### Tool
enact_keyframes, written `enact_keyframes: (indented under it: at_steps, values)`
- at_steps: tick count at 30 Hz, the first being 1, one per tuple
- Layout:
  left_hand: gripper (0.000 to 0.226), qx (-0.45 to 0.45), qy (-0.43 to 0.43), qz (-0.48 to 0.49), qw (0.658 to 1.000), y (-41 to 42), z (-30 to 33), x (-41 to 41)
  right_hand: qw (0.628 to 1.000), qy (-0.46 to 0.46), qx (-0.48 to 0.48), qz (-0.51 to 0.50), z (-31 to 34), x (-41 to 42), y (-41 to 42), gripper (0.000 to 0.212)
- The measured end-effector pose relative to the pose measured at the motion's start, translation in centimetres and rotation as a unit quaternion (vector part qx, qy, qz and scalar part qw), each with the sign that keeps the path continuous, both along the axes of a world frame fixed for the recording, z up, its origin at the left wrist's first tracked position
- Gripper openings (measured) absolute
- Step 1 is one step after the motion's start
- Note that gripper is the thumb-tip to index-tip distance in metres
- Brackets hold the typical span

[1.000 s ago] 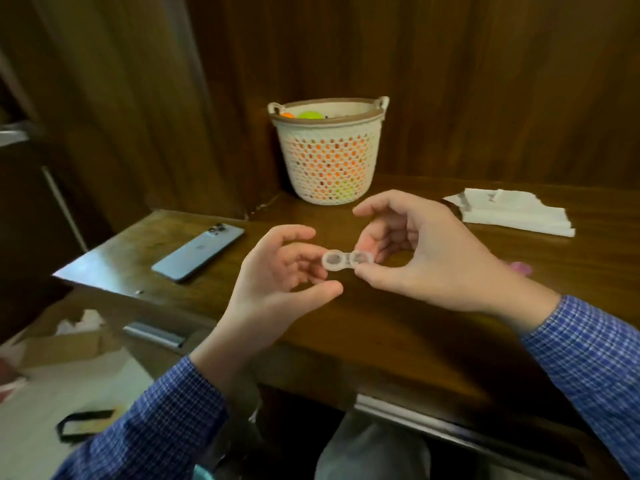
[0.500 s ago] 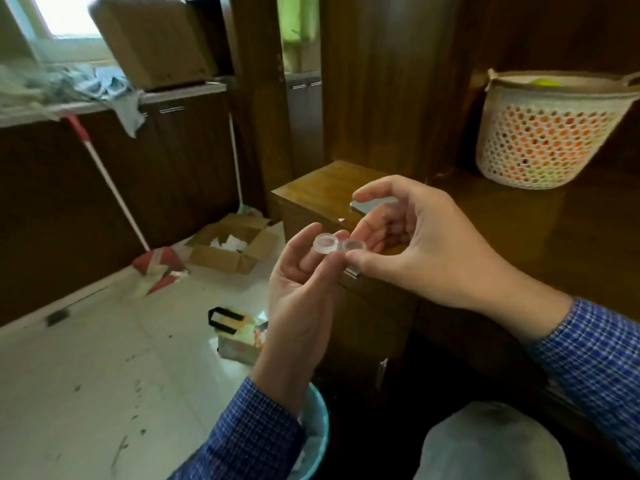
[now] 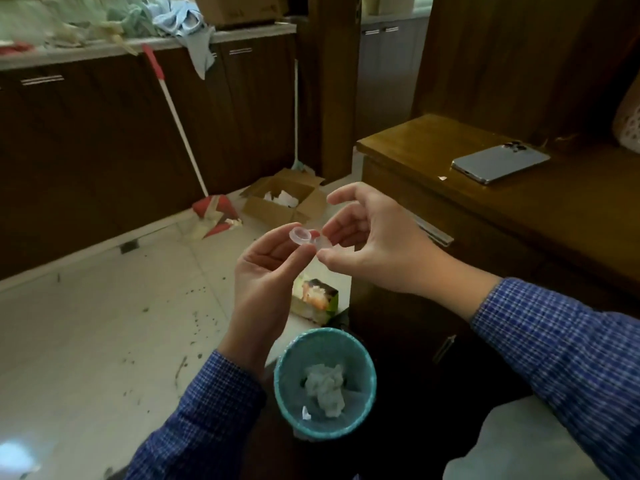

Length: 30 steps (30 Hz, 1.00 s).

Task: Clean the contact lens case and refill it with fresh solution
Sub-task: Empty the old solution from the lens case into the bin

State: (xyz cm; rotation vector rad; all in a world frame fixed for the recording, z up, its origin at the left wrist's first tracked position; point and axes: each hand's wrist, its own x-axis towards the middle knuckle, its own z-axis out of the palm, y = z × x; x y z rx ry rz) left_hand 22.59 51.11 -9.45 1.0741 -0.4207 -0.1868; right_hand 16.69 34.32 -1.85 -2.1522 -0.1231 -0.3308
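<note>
A small clear contact lens case [image 3: 306,238] with two uncapped wells is held in the air, off the left end of the desk and above the floor. My left hand [image 3: 268,271] pinches its left well between thumb and fingertips. My right hand [image 3: 372,239] pinches the right well, index finger raised. Below the hands stands a teal-lined waste bin [image 3: 294,362] with crumpled tissue inside.
A grey phone [image 3: 500,163] lies on the wooden desk [image 3: 433,143] at right, with a basket's edge [image 3: 628,128] at the far right. On the tiled floor are an open cardboard box [image 3: 284,199], a small printed carton [image 3: 315,297] and a red-handled broom [image 3: 180,126] leaning on dark cabinets.
The view has swung left and down from the desktop to the floor and bin. Both hands have carried the case off the desk edge, still holding it at both ends.
</note>
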Motion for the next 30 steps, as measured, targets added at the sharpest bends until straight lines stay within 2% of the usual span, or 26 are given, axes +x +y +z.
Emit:
enact_keyframes:
  at_steps: [4, 6, 8, 10, 13, 14, 16, 22, 23, 26, 27, 29, 30]
  values:
    - [0.033, 0.137, -0.089, 0.012, 0.987, 2.9, -2.3, 1.8, 1.0, -0.009, 0.013, -0.018, -1.3, 1.5, 0.3, 0.048]
    - [0.029, 0.232, -0.126, 0.001, 0.965, 3.1, -4.5, 2.9, 1.0, -0.007, 0.007, -0.03, -1.8, 2.0, 0.1, 0.042]
    - [0.023, 0.33, -0.179, 0.001, 0.927, 2.2, -7.1, 3.9, 0.999, 0.003, -0.002, -0.036, -2.4, 2.3, -0.3, 0.04]
    - [0.017, 0.442, -0.28, -0.01, 0.852, 0.9, -9.9, 4.7, 0.999, 0.012, -0.013, -0.043, -3.1, 2.3, -0.7, 0.04]
    - [0.021, 0.595, -0.389, -0.068, 0.7, -1.4, -13.4, 5.3, 0.998, 0.022, -0.027, -0.055, -3.8, 2.1, -1.4, 0.043]
    - [0.025, 0.626, -0.396, -0.084, 0.667, -2.1, -14.4, 5.1, 0.998, 0.023, -0.03, -0.058, -4.0, 2.1, -1.7, 0.044]
    - [0.027, 0.658, -0.398, -0.11, 0.63, -3.3, -15.5, 4.7, 0.997, 0.02, -0.035, -0.062, -4.1, 1.9, -2.1, 0.045]
    - [0.031, 0.683, -0.397, -0.132, 0.599, -5.6, -15.0, 5.0, 0.996, 0.011, -0.049, -0.068, -3.6, 1.8, -3.3, 0.045]
    - [0.03, 0.682, -0.394, -0.123, 0.604, -5.9, -14.4, 5.3, 0.996, 0.01, -0.052, -0.069, -3.6, 1.7, -3.5, 0.045]
    - [0.025, 0.652, -0.341, -0.075, 0.673, -6.5, -12.4, 6.6, 0.996, 0.009, -0.051, -0.069, -3.4, 1.3, -4.0, 0.045]
    - [0.025, 0.652, -0.341, -0.077, 0.673, -6.6, -12.0, 6.9, 0.996, 0.006, -0.053, -0.069, -3.4, 1.2, -4.1, 0.046]
    - [0.027, 0.691, -0.361, -0.11, 0.617, -6.5, -12.1, 6.6, 0.996, 0.011, -0.056, -0.069, -3.4, 0.7, -4.5, 0.046]
    - [0.031, 0.701, -0.356, -0.11, 0.608, -6.2, -12.4, 6.3, 0.996, 0.013, -0.06, -0.068, -3.2, 0.5, -4.5, 0.046]
